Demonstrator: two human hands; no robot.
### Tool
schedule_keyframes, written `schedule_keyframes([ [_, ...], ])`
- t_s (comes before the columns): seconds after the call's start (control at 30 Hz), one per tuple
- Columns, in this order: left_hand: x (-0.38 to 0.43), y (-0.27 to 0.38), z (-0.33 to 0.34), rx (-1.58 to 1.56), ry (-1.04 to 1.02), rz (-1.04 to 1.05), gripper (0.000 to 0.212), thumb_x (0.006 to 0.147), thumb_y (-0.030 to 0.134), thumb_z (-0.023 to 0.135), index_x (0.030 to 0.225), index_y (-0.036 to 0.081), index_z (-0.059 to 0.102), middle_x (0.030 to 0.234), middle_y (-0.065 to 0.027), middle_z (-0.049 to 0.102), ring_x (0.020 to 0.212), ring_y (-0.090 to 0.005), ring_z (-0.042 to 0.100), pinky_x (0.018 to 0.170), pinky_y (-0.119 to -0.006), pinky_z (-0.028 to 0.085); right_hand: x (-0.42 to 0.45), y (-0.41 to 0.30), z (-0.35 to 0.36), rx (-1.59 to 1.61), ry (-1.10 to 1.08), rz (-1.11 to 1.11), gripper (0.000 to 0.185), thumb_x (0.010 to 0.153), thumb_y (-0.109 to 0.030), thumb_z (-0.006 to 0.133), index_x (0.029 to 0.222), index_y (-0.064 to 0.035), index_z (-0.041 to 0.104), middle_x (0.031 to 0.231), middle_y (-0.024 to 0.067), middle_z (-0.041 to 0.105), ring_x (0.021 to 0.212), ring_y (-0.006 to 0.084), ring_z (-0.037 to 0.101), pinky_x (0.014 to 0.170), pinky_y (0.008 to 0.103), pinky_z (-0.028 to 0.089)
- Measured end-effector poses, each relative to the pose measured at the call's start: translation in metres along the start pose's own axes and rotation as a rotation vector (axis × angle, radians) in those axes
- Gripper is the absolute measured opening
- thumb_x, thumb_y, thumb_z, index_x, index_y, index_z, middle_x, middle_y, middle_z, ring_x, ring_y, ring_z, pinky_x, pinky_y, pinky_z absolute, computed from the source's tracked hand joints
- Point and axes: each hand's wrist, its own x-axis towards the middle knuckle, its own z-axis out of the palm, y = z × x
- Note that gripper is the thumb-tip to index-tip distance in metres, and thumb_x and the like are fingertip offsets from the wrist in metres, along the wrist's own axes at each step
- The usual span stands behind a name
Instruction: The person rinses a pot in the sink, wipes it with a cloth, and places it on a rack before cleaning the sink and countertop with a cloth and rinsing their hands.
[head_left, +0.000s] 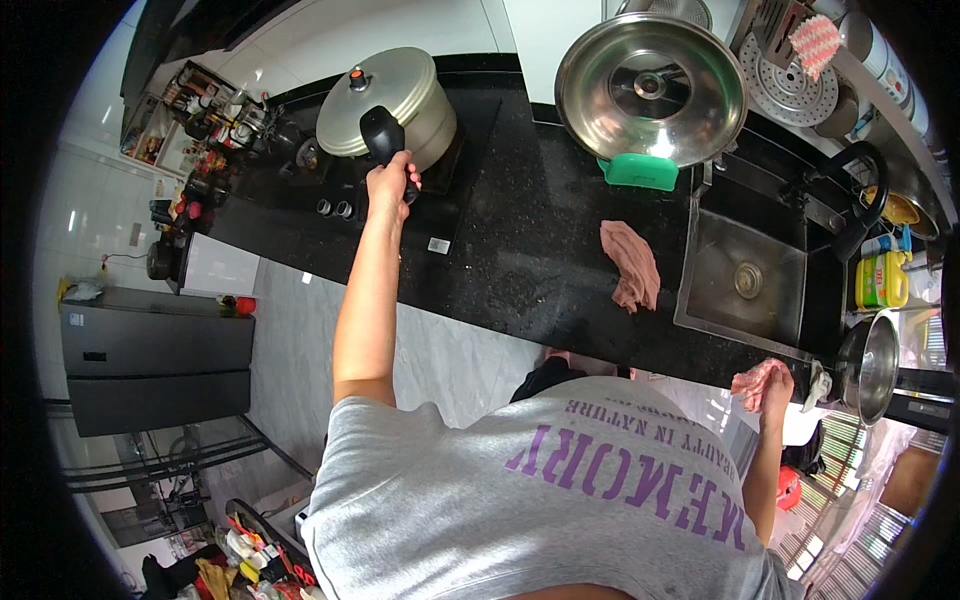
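Note:
My left hand (391, 184) is closed around the black handle (383, 133) of a lidded aluminium pressure cooker (427, 112), which stands on the black gas hob. At the sink's front right corner, my right hand (778, 388) grips a pink and white striped cloth (754, 381). A dusty-pink cloth (631, 264) lies crumpled on the black countertop (517, 247), left of the sink. Behind it a large steel basin (577, 90) leans upright beside a green plastic holder (641, 172).
The sink (750, 247) has a black faucet (874, 180) at its right. Beyond stand a yellow detergent bottle (882, 280) and a steel bowl (874, 367). A whitish cloth (817, 385) lies by my right hand. Bottles and jars (240, 120) crowd the counter's left end.

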Motion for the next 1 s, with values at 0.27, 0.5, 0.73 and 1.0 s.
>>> schedule_keyframes([
  [0.27,-0.016,0.012,-0.022,0.074,-0.199,-0.134,0.041,0.086,0.045,0.062,0.111,0.014,0.057,0.094,-0.0059,0.066,0.09,-0.0207,0.063,0.079,-0.042,0.052,-0.008,-0.007,0.004,-0.047,-0.001,0.02,0.024,0.096,-0.007,0.041,0.104,0.0014,0.062,0.086,0.0029,0.063,0.076,0.011,0.059,0.07,0.0245,0.05],
  [0.5,-0.125,-0.043,-0.071,-0.376,-0.607,-0.489,0.049,0.093,0.047,0.049,0.111,0.004,0.06,0.116,-0.0121,0.062,0.108,-0.0257,0.058,0.091,-0.043,0.048,-0.032,-0.056,0.021,0.226,0.078,0.157,0.023,0.096,-0.016,0.045,0.089,0.0001,0.059,0.074,0.0066,0.062,0.063,0.0155,0.06,0.06,0.0289,0.051],
  [0.73,-0.211,-0.149,0.084,-0.045,-0.775,-0.694,0.031,0.093,0.024,0.054,0.118,0.006,0.057,0.124,-0.0103,0.059,0.114,-0.0232,0.056,0.094,-0.036,0.045,0.031,-0.119,0.02,0.394,-0.134,0.26,0.022,0.094,-0.017,0.047,0.08,-0.0015,0.052,0.065,0.0104,0.057,0.05,0.0229,0.059,0.045,0.0358,0.052],
  [1.0,-0.293,-0.158,0.27,0.098,-0.873,-0.552,0.026,0.093,0.022,0.053,0.112,0.004,0.058,0.107,-0.009,0.066,0.095,-0.0196,0.064,0.079,-0.032,0.051,0.3,-0.096,0.038,0.28,-0.244,-0.321,0.028,0.091,-0.023,0.062,0.106,-0.0005,0.057,0.079,0.0075,0.062,0.065,0.0128,0.059,0.058,0.0267,0.05],
])
